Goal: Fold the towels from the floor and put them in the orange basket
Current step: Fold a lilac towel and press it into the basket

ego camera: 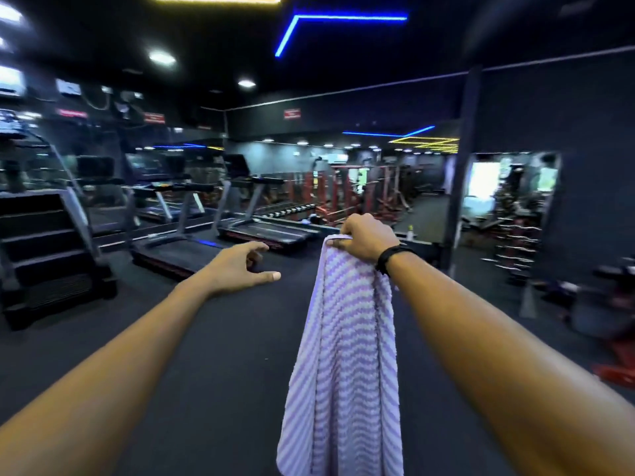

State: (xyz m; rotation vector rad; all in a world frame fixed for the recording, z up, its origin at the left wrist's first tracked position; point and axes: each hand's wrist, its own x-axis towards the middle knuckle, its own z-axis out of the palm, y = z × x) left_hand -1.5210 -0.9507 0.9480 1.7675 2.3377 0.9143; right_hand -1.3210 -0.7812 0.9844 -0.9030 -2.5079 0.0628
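Observation:
A lilac and white striped towel [343, 365] hangs straight down in front of me, its lower end running out of the bottom of the frame. My right hand [369, 237] grips the towel's top edge, fingers curled over it, with a black band on the wrist. My left hand [240, 266] is stretched forward to the left of the towel, apart from it, with thumb and fingers spread and holding nothing. The orange basket is not in view.
Dark rubber gym floor [223, 355] stretches ahead. Treadmills [247, 231] stand in a row at the left, with a stair machine [44, 249] nearest. Red weight racks [360, 194] fill the back. A mirror [508, 207] and equipment line the right wall.

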